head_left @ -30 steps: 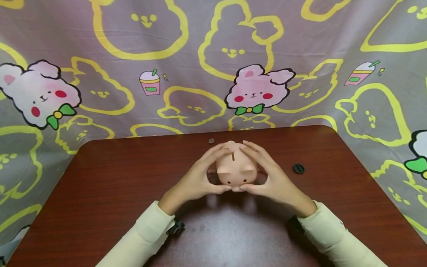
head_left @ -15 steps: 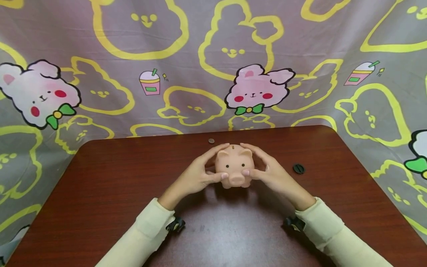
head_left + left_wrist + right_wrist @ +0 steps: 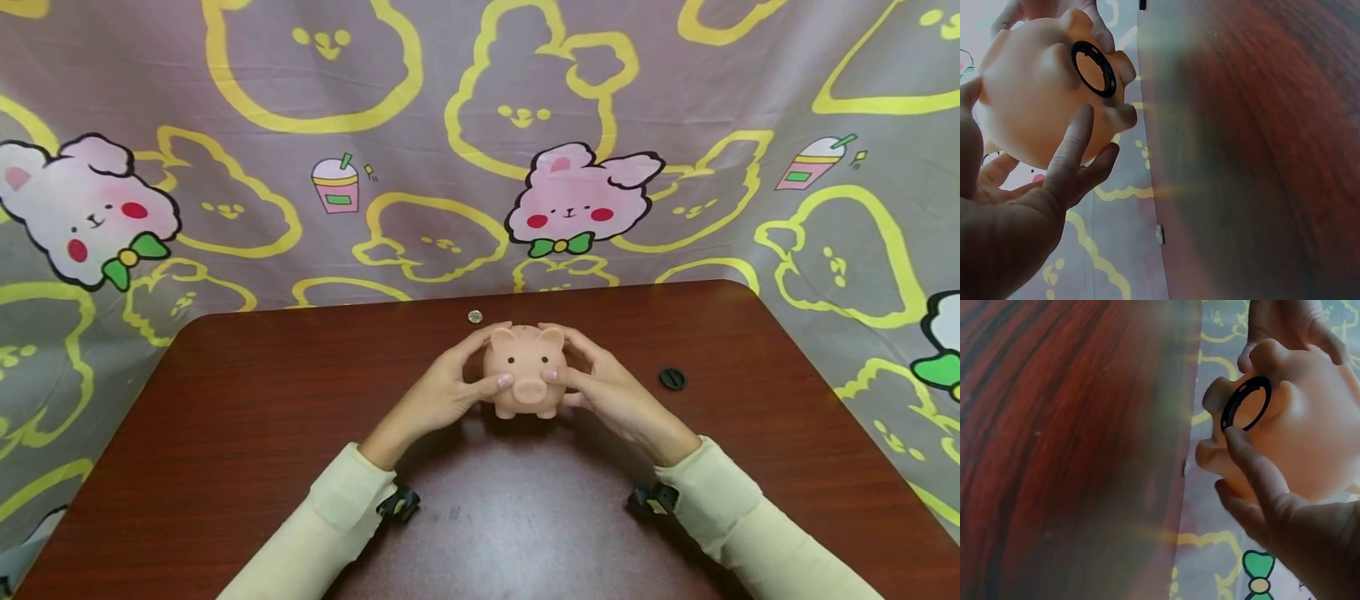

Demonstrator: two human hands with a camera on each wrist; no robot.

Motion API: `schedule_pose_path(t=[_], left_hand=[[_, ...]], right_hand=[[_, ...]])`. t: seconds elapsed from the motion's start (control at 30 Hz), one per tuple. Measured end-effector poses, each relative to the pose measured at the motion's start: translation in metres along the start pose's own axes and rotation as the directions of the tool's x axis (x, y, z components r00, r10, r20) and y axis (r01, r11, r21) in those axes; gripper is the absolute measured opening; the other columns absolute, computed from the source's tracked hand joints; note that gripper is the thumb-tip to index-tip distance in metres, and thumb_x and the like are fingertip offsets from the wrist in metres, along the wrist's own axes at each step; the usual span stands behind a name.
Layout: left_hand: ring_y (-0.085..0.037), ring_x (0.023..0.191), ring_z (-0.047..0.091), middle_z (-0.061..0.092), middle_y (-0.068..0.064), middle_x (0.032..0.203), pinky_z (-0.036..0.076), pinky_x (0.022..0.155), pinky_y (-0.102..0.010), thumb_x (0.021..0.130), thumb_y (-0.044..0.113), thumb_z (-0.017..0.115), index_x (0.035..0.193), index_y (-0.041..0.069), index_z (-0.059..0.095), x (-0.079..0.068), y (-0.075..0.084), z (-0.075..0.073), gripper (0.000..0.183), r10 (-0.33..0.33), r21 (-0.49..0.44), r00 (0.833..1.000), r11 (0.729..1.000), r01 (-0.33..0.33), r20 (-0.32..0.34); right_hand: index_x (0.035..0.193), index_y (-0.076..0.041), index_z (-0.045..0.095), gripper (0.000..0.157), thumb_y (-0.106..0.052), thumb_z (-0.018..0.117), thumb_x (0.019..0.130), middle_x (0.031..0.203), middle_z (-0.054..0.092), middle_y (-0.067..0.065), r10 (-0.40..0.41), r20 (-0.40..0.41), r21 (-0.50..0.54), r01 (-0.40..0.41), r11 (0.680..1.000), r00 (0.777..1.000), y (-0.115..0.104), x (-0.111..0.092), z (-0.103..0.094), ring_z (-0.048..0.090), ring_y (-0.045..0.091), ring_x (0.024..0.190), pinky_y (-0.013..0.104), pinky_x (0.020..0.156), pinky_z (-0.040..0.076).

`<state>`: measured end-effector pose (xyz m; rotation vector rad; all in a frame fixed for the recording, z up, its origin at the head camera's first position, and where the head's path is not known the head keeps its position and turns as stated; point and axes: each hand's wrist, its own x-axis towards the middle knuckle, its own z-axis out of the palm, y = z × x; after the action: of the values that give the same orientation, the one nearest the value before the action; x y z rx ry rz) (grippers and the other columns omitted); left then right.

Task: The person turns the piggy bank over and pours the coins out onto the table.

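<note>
A peach-coloured piggy bank (image 3: 528, 367) is held up over the table, its snout and eyes turned toward me. My left hand (image 3: 438, 396) grips one side, thumb on the cheek. On the opposite side my right hand (image 3: 618, 400) grips it the same way, thumb beside the snout. From below, the left wrist view shows its belly with a black ring (image 3: 1093, 70) round a hole between the stubby feet. In the right wrist view one fingertip of the right hand is at that ring (image 3: 1246, 403). The far fingers are partly hidden behind the pig.
A round black plug (image 3: 672, 378) with a bar across it lies on the dark wood table (image 3: 262, 433), to the right of the hands. Near the table's back edge lies a small silvery coin (image 3: 475, 317). Behind hangs a patterned curtain (image 3: 435, 167).
Both hands have tilted the piggy bank back, so its face has come up into view and the slot on its top has turned away. The coin and plug lie where they were.
</note>
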<state>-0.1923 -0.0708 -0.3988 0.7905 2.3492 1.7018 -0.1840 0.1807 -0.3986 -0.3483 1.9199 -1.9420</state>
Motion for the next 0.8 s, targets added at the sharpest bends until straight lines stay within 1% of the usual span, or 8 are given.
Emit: schedule_pose_path(t=[0.07, 0.23, 0.4, 0.5, 0.57, 0.6, 0.7, 0.8], left_hand=[[-0.027, 0.138, 0.055, 0.055, -0.010, 0.154, 0.046, 0.115, -0.050, 0.097, 0.012, 0.075, 0.158, 0.016, 0.046, 0.000, 0.000, 0.000, 0.068, 0.008, -0.003, 1.000, 1.000, -0.008, 0.003], [-0.030, 0.128, 0.063, 0.053, -0.012, 0.155, 0.059, 0.096, -0.044, 0.095, 0.010, 0.077, 0.159, 0.015, 0.044, 0.000, 0.002, 0.001, 0.072, -0.005, -0.033, 0.999, 0.999, 0.006, 0.041], [-0.031, 0.133, 0.059, 0.046, -0.011, 0.161, 0.061, 0.093, -0.043, 0.092, 0.005, 0.079, 0.161, 0.017, 0.041, 0.001, 0.002, 0.002, 0.080, -0.014, -0.066, 0.997, 0.998, 0.019, 0.074], [-0.026, 0.129, 0.059, 0.044, -0.007, 0.162, 0.062, 0.087, -0.035, 0.089, 0.006, 0.082, 0.161, 0.022, 0.039, 0.001, 0.001, 0.002, 0.086, -0.019, -0.056, 0.997, 0.998, 0.022, 0.069], [-0.023, 0.127, 0.056, 0.044, -0.004, 0.161, 0.061, 0.084, -0.032, 0.087, 0.008, 0.086, 0.161, 0.025, 0.039, 0.000, 0.000, 0.001, 0.090, -0.001, -0.011, 0.999, 1.000, 0.002, 0.051], [-0.022, 0.128, 0.055, 0.044, -0.002, 0.161, 0.059, 0.086, -0.033, 0.085, 0.009, 0.087, 0.162, 0.026, 0.038, 0.000, -0.001, 0.001, 0.092, 0.012, 0.015, 0.999, 1.000, -0.013, 0.044], [-0.019, 0.138, 0.048, 0.042, 0.003, 0.164, 0.051, 0.102, -0.038, 0.082, 0.011, 0.090, 0.163, 0.030, 0.033, -0.001, -0.004, 0.001, 0.101, 0.035, 0.078, 0.999, 0.996, -0.037, 0.024], [-0.020, 0.142, 0.047, 0.037, 0.005, 0.166, 0.044, 0.113, -0.043, 0.080, 0.009, 0.091, 0.165, 0.034, 0.028, -0.002, -0.007, 0.002, 0.109, 0.026, 0.056, 0.999, 0.998, -0.027, 0.020]], right_hand=[[0.164, -0.018, 0.030, 0.069, -0.013, 0.064, 0.103, 0.163, 0.031, 0.009, -0.008, 0.024, 0.017, 0.008, 1.000, 1.000, 0.001, 0.000, -0.001, 0.060, 0.022, 0.118, 0.034, 0.084, 0.062], [0.165, -0.015, 0.025, 0.079, -0.007, 0.067, 0.099, 0.159, 0.034, 0.015, -0.048, 0.082, 0.012, 0.047, 0.999, 0.995, 0.005, 0.000, -0.005, 0.057, 0.019, 0.120, 0.030, 0.085, 0.060], [0.162, -0.017, 0.036, 0.081, -0.005, 0.076, 0.092, 0.160, 0.043, 0.010, -0.136, 0.034, -0.113, 0.139, 0.984, 0.990, 0.004, 0.001, -0.006, 0.056, 0.018, 0.128, 0.028, 0.093, 0.057], [0.159, -0.022, 0.043, 0.081, -0.009, 0.082, 0.088, 0.162, 0.044, 0.005, -0.189, 0.003, -0.268, 0.182, 0.946, 0.982, -0.002, 0.000, -0.004, 0.051, 0.019, 0.136, 0.027, 0.098, 0.054], [0.157, -0.024, 0.047, 0.082, -0.011, 0.085, 0.086, 0.163, 0.042, 0.002, -0.236, -0.001, -0.399, 0.216, 0.891, 0.972, -0.008, -0.002, -0.001, 0.047, 0.021, 0.142, 0.032, 0.104, 0.051], [0.156, -0.024, 0.048, 0.082, -0.011, 0.085, 0.084, 0.164, 0.041, 0.002, -0.265, 0.005, -0.470, 0.236, 0.851, 0.964, -0.012, -0.003, 0.000, 0.045, 0.022, 0.145, 0.035, 0.107, 0.049], [0.155, -0.021, 0.051, 0.082, -0.010, 0.085, 0.081, 0.166, 0.038, 0.004, -0.338, 0.051, -0.649, 0.289, 0.704, 0.940, -0.023, -0.005, 0.008, 0.041, 0.027, 0.149, 0.047, 0.109, 0.046], [0.154, -0.019, 0.053, 0.080, -0.013, 0.085, 0.081, 0.166, 0.039, 0.007, -0.381, 0.110, -0.770, 0.321, 0.551, 0.918, -0.033, -0.007, 0.017, 0.049, 0.033, 0.143, 0.053, 0.099, 0.052]])
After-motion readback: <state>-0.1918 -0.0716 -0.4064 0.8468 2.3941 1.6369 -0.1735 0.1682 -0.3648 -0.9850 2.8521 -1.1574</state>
